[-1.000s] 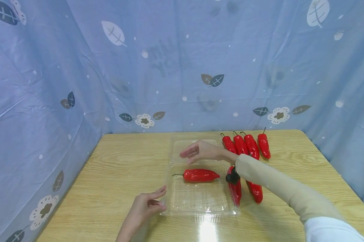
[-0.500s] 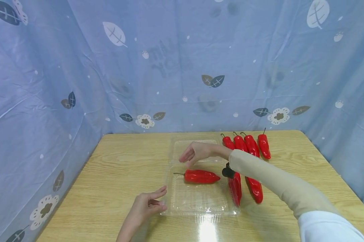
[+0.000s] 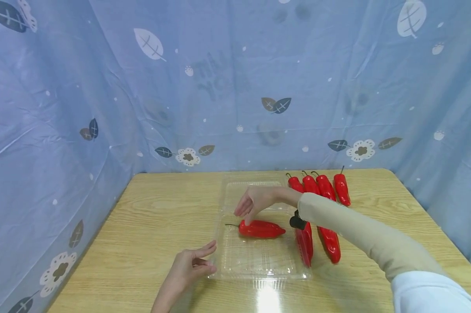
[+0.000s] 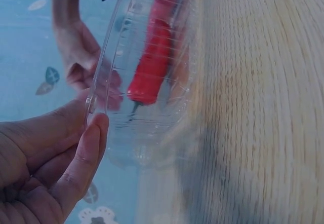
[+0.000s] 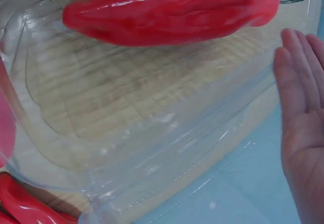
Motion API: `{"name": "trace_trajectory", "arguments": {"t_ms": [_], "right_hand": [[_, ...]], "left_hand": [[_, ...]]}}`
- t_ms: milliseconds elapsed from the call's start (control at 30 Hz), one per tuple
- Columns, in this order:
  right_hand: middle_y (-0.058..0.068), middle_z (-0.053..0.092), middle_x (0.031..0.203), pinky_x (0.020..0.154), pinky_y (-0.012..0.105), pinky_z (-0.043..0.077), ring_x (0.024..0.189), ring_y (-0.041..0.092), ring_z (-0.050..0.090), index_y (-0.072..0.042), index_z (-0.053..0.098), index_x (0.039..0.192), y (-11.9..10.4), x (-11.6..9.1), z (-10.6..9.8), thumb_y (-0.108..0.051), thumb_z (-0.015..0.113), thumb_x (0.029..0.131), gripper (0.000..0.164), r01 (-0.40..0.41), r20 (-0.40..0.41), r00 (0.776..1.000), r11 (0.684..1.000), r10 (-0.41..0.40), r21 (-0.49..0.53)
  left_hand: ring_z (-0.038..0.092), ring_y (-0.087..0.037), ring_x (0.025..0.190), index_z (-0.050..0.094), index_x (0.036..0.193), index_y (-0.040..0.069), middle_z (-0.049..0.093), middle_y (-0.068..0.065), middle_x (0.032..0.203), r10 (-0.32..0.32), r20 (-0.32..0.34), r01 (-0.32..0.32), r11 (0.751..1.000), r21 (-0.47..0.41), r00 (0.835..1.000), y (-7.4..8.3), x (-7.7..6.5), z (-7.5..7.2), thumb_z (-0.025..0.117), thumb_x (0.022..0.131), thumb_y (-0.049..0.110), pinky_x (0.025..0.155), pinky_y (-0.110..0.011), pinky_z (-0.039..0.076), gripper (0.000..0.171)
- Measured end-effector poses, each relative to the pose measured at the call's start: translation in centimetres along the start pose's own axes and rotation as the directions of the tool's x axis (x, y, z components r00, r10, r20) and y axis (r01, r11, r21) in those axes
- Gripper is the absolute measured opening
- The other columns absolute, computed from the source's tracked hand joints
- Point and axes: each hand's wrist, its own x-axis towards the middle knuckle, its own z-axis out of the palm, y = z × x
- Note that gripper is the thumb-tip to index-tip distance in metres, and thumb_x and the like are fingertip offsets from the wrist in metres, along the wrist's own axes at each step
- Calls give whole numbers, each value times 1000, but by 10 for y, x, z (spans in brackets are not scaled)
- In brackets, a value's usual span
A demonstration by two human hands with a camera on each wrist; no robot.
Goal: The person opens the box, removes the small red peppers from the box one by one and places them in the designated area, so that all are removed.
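Observation:
A clear plastic clamshell container (image 3: 255, 261) lies unfolded on the wooden table, its lid (image 3: 231, 189) laid back on the far side. Inside the tray, a red pepper (image 3: 260, 229) lies crosswise with its stem to the left. My left hand (image 3: 184, 267) pinches the tray's left rim between thumb and fingers; the left wrist view shows the fingertips (image 4: 96, 127) on the rim. My right hand (image 3: 257, 202) hovers over the far side of the tray. Its thumb overlaps the pepper's stem end in the head view. The right wrist view shows its fingers (image 5: 298, 77) straight, beside the pepper.
Several more red peppers (image 3: 325, 187) lie in a row at the back right, one (image 3: 342, 189) slightly apart. Another pepper (image 3: 305, 245) lies along the tray's right wall, with one more (image 3: 331, 245) beside it. A blue patterned curtain (image 3: 235, 87) surrounds the table.
My right hand has come down and slightly nearer to the pepper in the tray, its thumb now over the stem end. My left hand stays on the rim.

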Motion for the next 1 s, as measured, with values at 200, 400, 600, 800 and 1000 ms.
{"name": "trace_trajectory", "arguments": {"t_ms": [200, 400, 600, 800, 1000], "right_hand": [[8, 65, 123, 101, 24, 45, 117, 18, 58, 0, 63, 124, 0, 1, 10, -6, 75, 82, 44, -4, 136, 990, 984, 28, -177], [8, 68, 117, 98, 26, 48, 113, 16, 61, 0, 68, 117, 4, -6, 19, 7, 73, 80, 38, 10, 177, 984, 988, 18, -156], [13, 69, 112, 91, 22, 52, 107, 18, 64, 5, 67, 114, 5, -8, 26, 6, 73, 80, 34, 74, 154, 987, 989, -54, -127], [11, 71, 106, 81, 19, 54, 98, 18, 67, 3, 69, 110, 8, -8, 33, 7, 74, 78, 33, 33, 113, 993, 985, -13, -171], [-7, 71, 102, 87, 19, 51, 99, 10, 65, -15, 75, 106, 10, -11, 42, -6, 83, 74, 34, -72, 74, 992, 953, 98, -294]], "left_hand": [[65, -11, 76, 57, 121, -13, 49, -24, 135, -4, -9, 4, 1000, -13, 1000, -1, -2, -1, 76, 78, 4, 70, -18, 57, 50], [64, -11, 76, 57, 122, -13, 48, -24, 136, -14, -3, 14, 1000, -26, 1000, 0, -2, -1, 76, 79, 5, 70, -18, 57, 50], [64, -12, 77, 57, 122, -12, 49, -23, 136, -15, -8, 14, 1000, -19, 1000, 0, -2, -1, 76, 79, 5, 71, -19, 57, 50], [63, -11, 76, 57, 121, -13, 48, -24, 136, -11, -10, 10, 1000, -21, 1000, 0, -2, 0, 75, 79, 2, 72, -20, 58, 48], [62, -11, 75, 57, 121, -13, 49, -25, 135, -9, -14, 9, 1000, -13, 1000, 1, -2, 0, 75, 79, 3, 71, -21, 58, 48]]}}
